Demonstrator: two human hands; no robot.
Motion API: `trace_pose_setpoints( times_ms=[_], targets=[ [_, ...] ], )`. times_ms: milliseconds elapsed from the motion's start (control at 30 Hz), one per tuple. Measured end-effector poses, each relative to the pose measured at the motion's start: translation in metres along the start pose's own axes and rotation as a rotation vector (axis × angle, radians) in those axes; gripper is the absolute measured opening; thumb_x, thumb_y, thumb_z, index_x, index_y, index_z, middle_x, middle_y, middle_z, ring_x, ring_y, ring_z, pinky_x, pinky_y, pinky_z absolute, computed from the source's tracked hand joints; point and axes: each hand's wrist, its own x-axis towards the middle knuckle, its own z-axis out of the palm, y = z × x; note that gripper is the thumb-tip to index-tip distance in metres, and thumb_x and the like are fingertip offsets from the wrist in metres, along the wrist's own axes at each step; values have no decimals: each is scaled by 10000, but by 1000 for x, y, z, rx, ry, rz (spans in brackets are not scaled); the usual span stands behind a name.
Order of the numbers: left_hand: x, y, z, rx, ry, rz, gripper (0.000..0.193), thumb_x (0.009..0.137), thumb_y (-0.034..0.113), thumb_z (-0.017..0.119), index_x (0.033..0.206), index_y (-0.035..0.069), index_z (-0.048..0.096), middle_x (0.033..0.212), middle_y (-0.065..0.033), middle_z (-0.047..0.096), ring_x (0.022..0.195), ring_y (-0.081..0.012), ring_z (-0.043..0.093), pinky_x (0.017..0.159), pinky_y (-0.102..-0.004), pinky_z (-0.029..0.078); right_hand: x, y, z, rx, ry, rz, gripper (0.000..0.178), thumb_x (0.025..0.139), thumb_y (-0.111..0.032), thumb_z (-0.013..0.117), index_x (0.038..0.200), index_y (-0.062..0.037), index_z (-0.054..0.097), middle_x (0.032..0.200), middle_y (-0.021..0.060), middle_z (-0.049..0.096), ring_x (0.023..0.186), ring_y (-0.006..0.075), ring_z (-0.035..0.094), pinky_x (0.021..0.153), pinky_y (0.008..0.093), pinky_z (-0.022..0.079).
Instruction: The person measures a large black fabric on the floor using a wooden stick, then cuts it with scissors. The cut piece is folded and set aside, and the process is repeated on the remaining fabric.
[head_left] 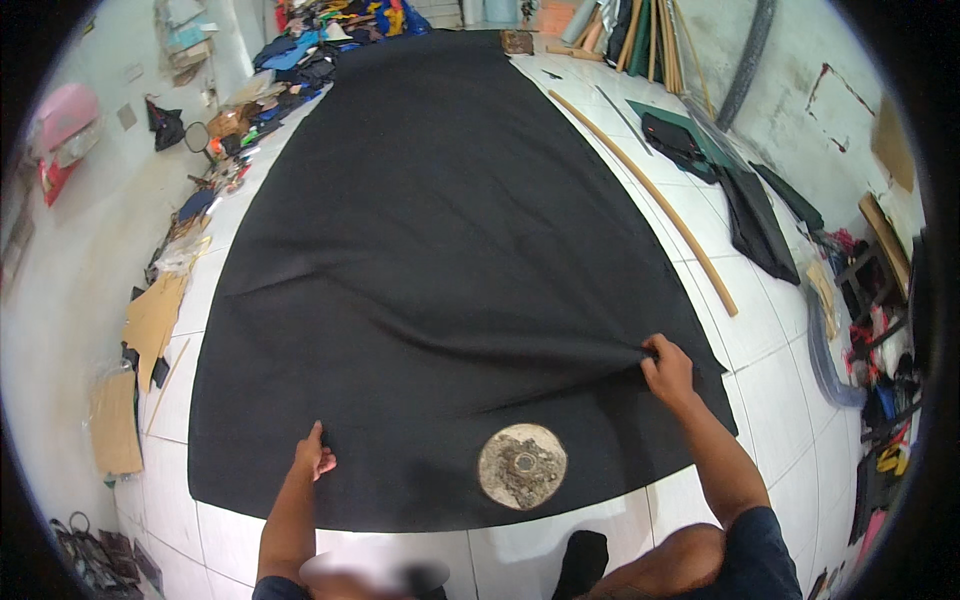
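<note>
A large sheet of black fabric (400, 200) is spread over the tiled floor, with creases running across its near half. Near its right edge, my right hand (668, 370) pinches a fold of it, and ridges fan out leftward from that grip. My left hand (316, 455) hovers over or rests on the near left part, index finger pointing forward and the other fingers loosely curled; contact with the cloth is hard to make out. Between my hands, closer to me, a round disc-shaped weight (522, 466) with a rough, crumbly grey top sits on the fabric.
A long tan pole (645, 195) lies right of the sheet, near dark folded cloth (755, 220). A small brown block (517, 42) stands at the far right corner. Cardboard pieces (118, 425) and heaped scraps (300, 65) line the left wall. Rolls and sticks (650, 45) lean at the back.
</note>
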Motion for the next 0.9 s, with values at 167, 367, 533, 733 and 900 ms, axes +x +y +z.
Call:
trace_pose_setpoints(
  times_ms=[167,367,533,733,900],
  targets=[
    [29,33,28,-263,170,-28,894,839,604,729,1359,-81,485,1151,-252,585,843,-306,651,670,-447,600,-12,2,-18,-26,-33,-6,276,841,-70,591,1113,-40,621,1067,197,690,1042,373,674,908,446,515],
    [4,80,50,324,847,-329,949,779,554,818,1425,-33,448,1339,-219,495,1109,-328,630,842,-438,590,-14,11,-12,-54,-36,3,321,851,-138,626,1166,-80,609,1075,187,686,1060,408,644,919,498,502],
    [6,63,31,606,584,-200,877,814,519,802,1433,21,431,1376,-199,511,1219,-369,604,996,-457,531,-24,47,-4,-281,-370,87,295,854,-157,646,1133,-67,610,1103,192,679,1084,404,641,916,509,509],
    [44,37,-3,229,586,124,693,893,255,720,1464,32,397,1470,-243,478,1302,-414,544,1065,-469,476,-35,46,32,-316,-410,40,316,845,-184,660,1130,-73,582,1092,188,685,1049,415,652,911,507,515],
    [56,50,-30,-259,728,326,643,876,57,581,1483,72,372,1478,-258,470,1345,-415,498,1116,-465,420,-28,45,43,-332,-447,78,353,854,-205,665,1165,-71,567,1090,197,682,1044,431,649,915,515,516]
  ],
)
